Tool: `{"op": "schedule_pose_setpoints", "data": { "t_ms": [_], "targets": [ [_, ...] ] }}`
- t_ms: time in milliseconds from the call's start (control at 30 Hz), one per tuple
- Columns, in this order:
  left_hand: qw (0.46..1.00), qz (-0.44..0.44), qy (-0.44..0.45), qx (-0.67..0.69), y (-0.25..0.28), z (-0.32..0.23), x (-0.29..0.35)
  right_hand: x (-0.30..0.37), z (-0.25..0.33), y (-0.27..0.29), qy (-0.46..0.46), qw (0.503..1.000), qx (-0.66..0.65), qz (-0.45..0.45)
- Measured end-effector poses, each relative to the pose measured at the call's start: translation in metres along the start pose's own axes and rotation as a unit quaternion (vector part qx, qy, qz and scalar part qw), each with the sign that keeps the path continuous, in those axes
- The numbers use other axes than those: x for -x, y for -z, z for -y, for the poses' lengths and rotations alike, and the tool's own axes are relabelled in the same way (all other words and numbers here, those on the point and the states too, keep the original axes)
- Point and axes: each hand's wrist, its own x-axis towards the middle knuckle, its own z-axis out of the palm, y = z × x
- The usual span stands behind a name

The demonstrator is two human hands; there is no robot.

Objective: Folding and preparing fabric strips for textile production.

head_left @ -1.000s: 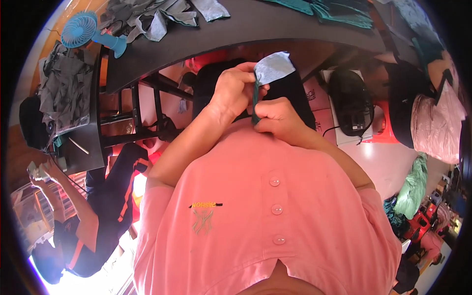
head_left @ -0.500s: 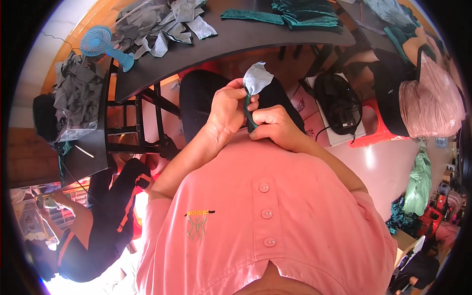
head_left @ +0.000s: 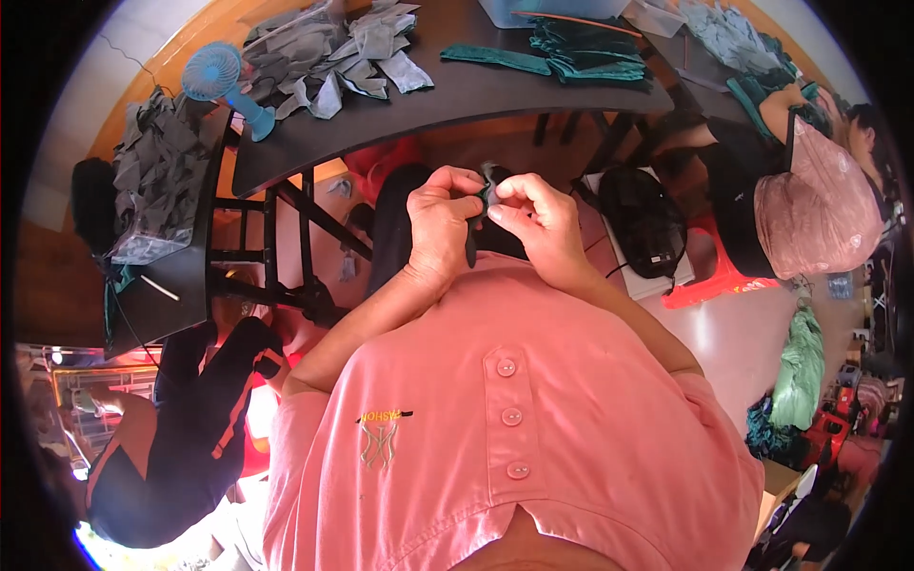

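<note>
Over my lap, in front of my pink shirt, both hands hold a small dark green fabric piece [head_left: 488, 183] with a light grey side. My left hand [head_left: 436, 221] pinches it between thumb and fingers from the left. Opposite, my right hand [head_left: 545, 225] grips its upper part with thumb and forefinger, and the two sets of fingertips nearly meet. A dark end of the piece hangs below my left fingers. Most of the cloth is hidden by the fingers, so its exact shape is unclear.
Ahead is a dark table [head_left: 457, 90] with a heap of grey fabric pieces [head_left: 328, 62], folded green fabric [head_left: 590, 52] and a blue fan [head_left: 228, 86]. A black bag [head_left: 644, 224] lies at right, near a red stool [head_left: 709, 262]. People sit on both sides.
The light grey flap that stood up above my left hand is now mostly tucked between the fingers. My right hand has moved up from the lower end of the fabric. The view has shifted slightly.
</note>
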Motion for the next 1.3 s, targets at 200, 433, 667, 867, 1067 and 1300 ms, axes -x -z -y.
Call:
{"op": "schedule_pose_setpoints", "data": {
  "t_ms": [200,433,667,867,1067,1300],
  "targets": [
    [0.992,0.074,0.052,-0.089,-0.009,-0.005,0.003,0.005,-0.011,0.013,-0.025,0.999,-0.024,-0.025],
    [0.957,0.126,-0.132,-0.225,-0.01,0.013,-0.003,0.008,-0.012,0.02,-0.094,0.994,-0.051,-0.039],
    [0.945,0.171,-0.112,-0.256,-0.015,0.022,-0.009,0.012,-0.016,0.025,-0.038,0.997,-0.005,-0.069],
    [0.935,0.204,-0.096,-0.275,-0.017,0.029,-0.022,0.013,-0.029,0.023,-0.009,0.997,0.056,-0.059],
    [0.968,0.151,0.169,-0.109,-0.009,0.039,-0.033,0.006,-0.041,0.021,-0.055,0.996,0.01,-0.067],
    [0.941,0.159,-0.041,-0.295,0.004,0.055,-0.048,-0.007,-0.062,0.013,-0.037,0.998,0.047,0.014]
  ]
}}
